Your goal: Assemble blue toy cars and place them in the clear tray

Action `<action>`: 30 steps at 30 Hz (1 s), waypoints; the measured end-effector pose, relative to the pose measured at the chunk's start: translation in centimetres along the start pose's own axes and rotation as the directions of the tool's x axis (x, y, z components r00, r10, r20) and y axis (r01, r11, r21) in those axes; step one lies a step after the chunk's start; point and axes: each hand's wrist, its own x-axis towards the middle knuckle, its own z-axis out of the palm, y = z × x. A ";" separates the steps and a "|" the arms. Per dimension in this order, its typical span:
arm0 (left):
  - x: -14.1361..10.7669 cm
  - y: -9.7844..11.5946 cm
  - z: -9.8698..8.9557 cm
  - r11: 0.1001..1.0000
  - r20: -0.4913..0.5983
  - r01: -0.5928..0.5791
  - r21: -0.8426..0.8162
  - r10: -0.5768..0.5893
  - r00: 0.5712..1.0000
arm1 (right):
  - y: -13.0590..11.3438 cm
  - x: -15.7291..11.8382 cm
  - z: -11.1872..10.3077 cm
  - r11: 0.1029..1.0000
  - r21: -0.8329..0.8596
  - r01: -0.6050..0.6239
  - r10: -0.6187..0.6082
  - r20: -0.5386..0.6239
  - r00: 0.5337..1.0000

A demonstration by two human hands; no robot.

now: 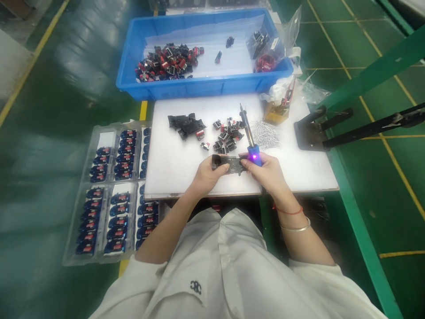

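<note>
Close to the table's front edge, my left hand (210, 177) grips the left end of a dark, flat toy-car chassis (233, 165). The fingers of my right hand (268, 173) pinch its right end. That same hand also holds a blue-handled soldering iron (254, 154), its tip pointing up and away from me and a purple light glowing on the handle. Just beyond the chassis lies a loose pile of small red, black and silver parts (229, 136). Several black chassis pieces (186, 125) are heaped to their left. Thin metal pins (266, 135) lie scattered right of the iron.
A blue bin (199, 86) with more red-and-black parts stands at the back. Clear trays (111, 182) of blue toy-car bodies sit lower left. A yellowish box (277, 114) and plastic bags stand back right. A black metal arm (361, 133) reaches in from the right.
</note>
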 end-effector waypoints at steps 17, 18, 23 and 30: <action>0.5 0.2 2.2 0.968 -0.198 -0.054 0.246 0.104 0.975 | -0.3 -5.7 -5.4 0.877 -0.480 0.036 -0.086 -0.083 0.993; 0.6 0.1 2.2 0.966 -0.202 -0.057 0.253 0.110 0.973 | -0.3 -6.5 -5.9 0.863 -0.505 0.029 -0.075 -0.072 0.995; 0.8 -0.1 2.2 0.962 -0.211 -0.050 0.268 0.109 0.971 | -0.4 -9.6 -7.0 0.820 -0.573 0.016 -0.024 -0.007 1.000; 0.5 -0.2 2.2 0.965 -0.199 -0.071 0.253 0.124 0.972 | 0.3 -10.8 -6.5 0.783 -0.617 0.080 -0.081 0.025 0.996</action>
